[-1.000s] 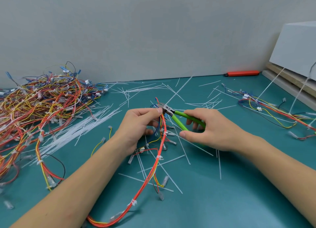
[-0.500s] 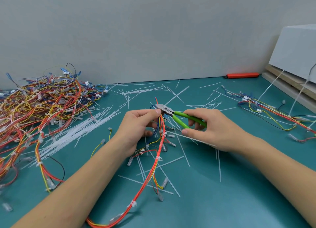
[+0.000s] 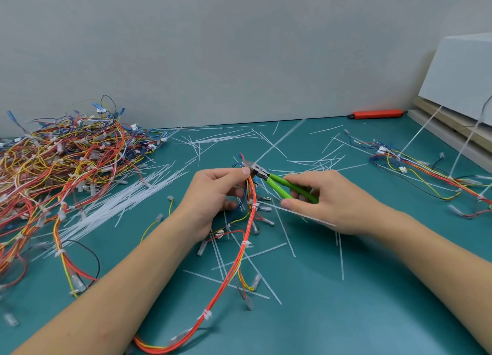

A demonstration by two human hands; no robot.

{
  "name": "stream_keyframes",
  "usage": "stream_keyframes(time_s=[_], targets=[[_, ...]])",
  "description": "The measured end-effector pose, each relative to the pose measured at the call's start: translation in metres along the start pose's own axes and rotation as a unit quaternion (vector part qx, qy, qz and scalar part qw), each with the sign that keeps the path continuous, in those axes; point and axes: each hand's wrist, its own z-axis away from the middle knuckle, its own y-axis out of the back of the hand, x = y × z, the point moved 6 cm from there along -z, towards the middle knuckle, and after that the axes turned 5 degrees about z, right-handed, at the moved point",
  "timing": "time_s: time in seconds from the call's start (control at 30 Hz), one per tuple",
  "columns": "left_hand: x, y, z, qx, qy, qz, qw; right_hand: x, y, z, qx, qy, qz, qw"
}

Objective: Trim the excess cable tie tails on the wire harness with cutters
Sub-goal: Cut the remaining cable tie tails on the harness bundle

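L hand point(image 3: 213, 195) pinches the top of the wire harness point(image 3: 239, 250) mid-desk, thumb and finger right at the tie; the bundle trails down to the near edge. R hand point(image 3: 330, 203) is wrapped round the green handles of the flush cutters point(image 3: 269, 179), nose against the harness at the L fingertips. A long white cable tie tail point(image 3: 282, 139) sticks out toward the back edge (blurred, so hard to say if it's cut free). To do it well: blade flat to the tie head, clear of wire insulation and thumb, one firm squeeze. Heap of harnesses point(image 3: 66, 165) sits at the left edge.
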Motion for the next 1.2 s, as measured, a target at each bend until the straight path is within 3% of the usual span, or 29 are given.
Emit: stream_keyframes(time_s=[0.37, 0.57, 0.77, 1.2], targets=[[-0.002, -0.002, 0.001, 0.001, 0.004, -0.002, 1.0, 0.003, -0.003, 0.002, 0.012, -0.032, 0.035, 0.999], [0.0, -0.001, 0.001, 0.006, 0.0, -0.002, 1.0, 0.0, -0.001, 0.0, -0.009, -0.002, 0.01, 1.0], [-0.001, -0.003, 0.002, 0.008, -0.001, -0.003, 1.0, 0.007, 0.003, 0.001, 0.032, -0.013, 0.03, 0.999], [0.001, 0.0, 0.003, 0.014, 0.002, -0.003, 1.0, 0.004, -0.001, -0.001, -0.011, 0.005, 0.009, 1.0]])
